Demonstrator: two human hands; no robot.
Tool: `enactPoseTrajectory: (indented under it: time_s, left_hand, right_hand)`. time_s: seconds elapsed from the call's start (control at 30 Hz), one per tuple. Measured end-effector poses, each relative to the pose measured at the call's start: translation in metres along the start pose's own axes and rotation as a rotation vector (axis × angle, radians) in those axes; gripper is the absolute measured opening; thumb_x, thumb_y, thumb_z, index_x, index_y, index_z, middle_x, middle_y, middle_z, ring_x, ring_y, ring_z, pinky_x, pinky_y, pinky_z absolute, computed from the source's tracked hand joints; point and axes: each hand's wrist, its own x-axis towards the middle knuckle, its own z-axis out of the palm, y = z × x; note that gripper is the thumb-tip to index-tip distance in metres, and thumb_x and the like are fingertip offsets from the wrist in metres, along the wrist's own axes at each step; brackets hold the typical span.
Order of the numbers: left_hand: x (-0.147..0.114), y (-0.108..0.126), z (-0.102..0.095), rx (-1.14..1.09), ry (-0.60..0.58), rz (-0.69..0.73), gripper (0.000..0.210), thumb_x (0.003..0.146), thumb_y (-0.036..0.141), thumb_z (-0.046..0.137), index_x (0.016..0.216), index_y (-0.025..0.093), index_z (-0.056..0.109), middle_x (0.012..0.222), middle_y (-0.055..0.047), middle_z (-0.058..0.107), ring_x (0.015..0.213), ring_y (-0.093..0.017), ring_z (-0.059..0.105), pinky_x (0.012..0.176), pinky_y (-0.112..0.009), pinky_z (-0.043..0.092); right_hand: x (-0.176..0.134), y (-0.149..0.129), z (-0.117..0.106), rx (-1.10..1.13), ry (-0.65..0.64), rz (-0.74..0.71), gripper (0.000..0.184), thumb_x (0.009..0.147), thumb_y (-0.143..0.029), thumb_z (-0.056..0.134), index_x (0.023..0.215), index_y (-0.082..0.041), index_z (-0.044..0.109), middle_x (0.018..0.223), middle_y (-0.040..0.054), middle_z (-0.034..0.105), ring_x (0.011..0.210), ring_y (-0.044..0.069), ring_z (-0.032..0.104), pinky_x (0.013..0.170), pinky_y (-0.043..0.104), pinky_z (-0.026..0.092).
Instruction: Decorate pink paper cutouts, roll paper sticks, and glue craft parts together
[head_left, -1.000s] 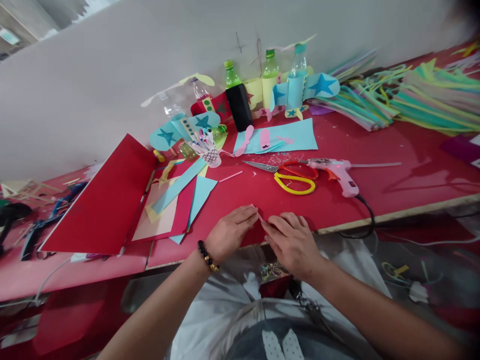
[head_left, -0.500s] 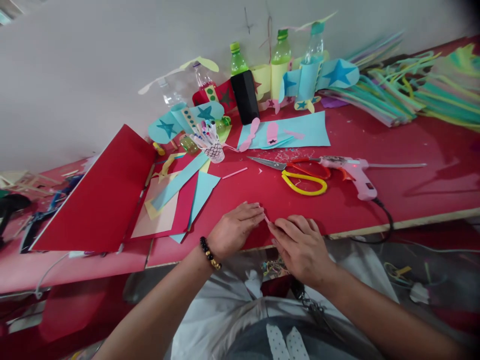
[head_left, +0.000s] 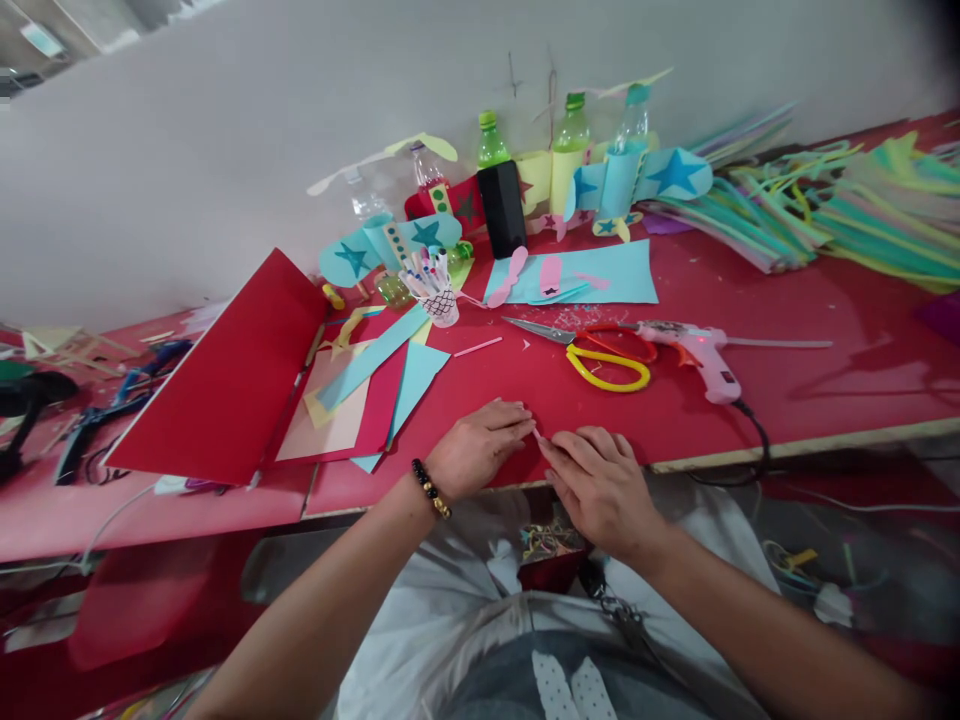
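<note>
Near the front edge of the red table, my left hand (head_left: 487,445) and my right hand (head_left: 600,485) meet over a thin pink paper strip (head_left: 537,434). The fingers of both hands are pressed together on it, mostly hiding it. A second pink strip (head_left: 478,346) lies farther back. Beyond my hands are scissors (head_left: 609,368) with red and yellow handles, and a pink glue gun (head_left: 714,365) with a clear stick out of its back. Pink paper cut-outs, among them a propeller shape (head_left: 508,277), lie on a light-blue sheet (head_left: 626,270).
Bottle planes (head_left: 619,180) in coloured paper stand along the wall, with a black phone (head_left: 502,210) upright among them. A marker cup (head_left: 441,308) stands left of centre. A red folder (head_left: 225,385) rises beside paper sheets. Pipe cleaners (head_left: 780,215) pile at the right.
The camera view has shifted slightly. My hands stay together on the pink strip and have come slightly closer, so less of it shows between the fingers.
</note>
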Motion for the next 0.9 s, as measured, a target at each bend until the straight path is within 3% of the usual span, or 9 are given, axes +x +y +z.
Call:
enactPoseTrajectory:
  time_s: [0.37,0.53,0.77,0.9]
  left_hand:
    - [0.0,0.005,0.0,0.078,0.025,0.021,0.026,0.091,0.02,0.048,0.112,0.016,0.062,0.119,-0.009,0.062,0.114,-0.018,0.056,0.103,-0.038,0.044]
    - [-0.006,0.018,0.004,0.062,0.022,-0.025,0.027,0.09,0.019,0.049,0.114,0.015,0.06,0.121,-0.01,0.06,0.115,-0.019,0.053,0.102,-0.037,0.044]
    - [-0.018,0.045,0.009,0.01,0.036,-0.065,0.031,0.087,0.029,0.055,0.115,0.015,0.06,0.116,-0.009,0.062,0.111,-0.021,0.053,0.101,-0.039,0.041]
    - [-0.013,0.049,0.007,-0.107,0.128,-0.133,0.021,0.087,0.03,0.055,0.099,0.017,0.067,0.094,-0.005,0.069,0.09,-0.016,0.059,0.087,-0.032,0.046]
  right_hand:
    - [-0.002,0.001,0.001,-0.007,0.033,-0.025,0.037,0.09,-0.03,0.049,0.123,-0.017,0.058,0.116,0.0093,0.062,0.102,0.026,0.047,0.085,0.043,0.034]
    - [-0.009,0.002,-0.003,0.046,0.047,-0.053,0.037,0.087,-0.032,0.053,0.119,-0.016,0.06,0.114,0.0098,0.062,0.104,0.026,0.048,0.087,0.042,0.036]
    - [-0.023,0.005,-0.009,0.223,0.109,-0.101,0.027,0.087,-0.018,0.054,0.112,-0.018,0.064,0.1,0.0084,0.065,0.095,0.024,0.05,0.085,0.042,0.039]
    - [-0.017,0.004,-0.02,0.525,0.148,0.053,0.02,0.088,-0.019,0.051,0.101,-0.017,0.067,0.089,0.0073,0.066,0.085,0.02,0.055,0.079,0.035,0.045]
